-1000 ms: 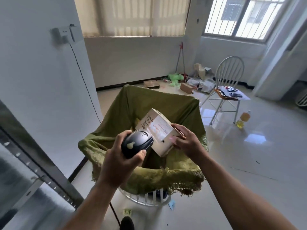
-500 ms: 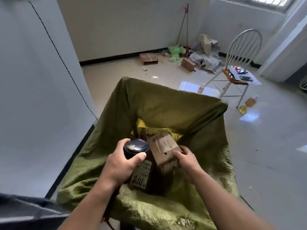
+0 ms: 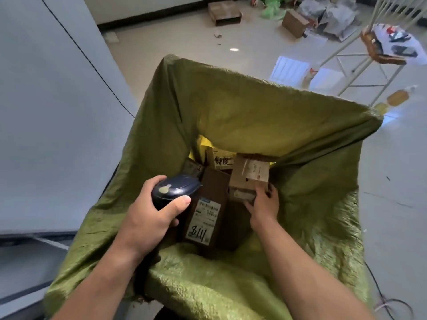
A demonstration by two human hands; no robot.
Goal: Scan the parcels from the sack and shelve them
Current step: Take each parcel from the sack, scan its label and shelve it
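A wide-open green sack (image 3: 254, 116) fills the middle of the view, with several cardboard parcels at its bottom. My left hand (image 3: 150, 218) grips a dark handheld scanner (image 3: 173, 190) just over the sack's near left side. My right hand (image 3: 263, 204) reaches down into the sack and holds the near edge of a small tan cardboard parcel (image 3: 250, 174). Between my hands stands a dark brown parcel (image 3: 208, 211) with a white label marked in black pen. Behind it lie a parcel with black writing (image 3: 221, 160) and something yellow (image 3: 203, 144).
A white wall (image 3: 46, 112) with a black cable stands close on the left, and a grey shelf edge (image 3: 27, 262) shows at the lower left. A white chair (image 3: 381, 47) stands at the far right; boxes, paper and a bottle (image 3: 399, 97) litter the floor.
The view has tipped down into the sack. My right hand has carried the small tan parcel from up beside the scanner down into the sack. My left hand keeps hold of the scanner.
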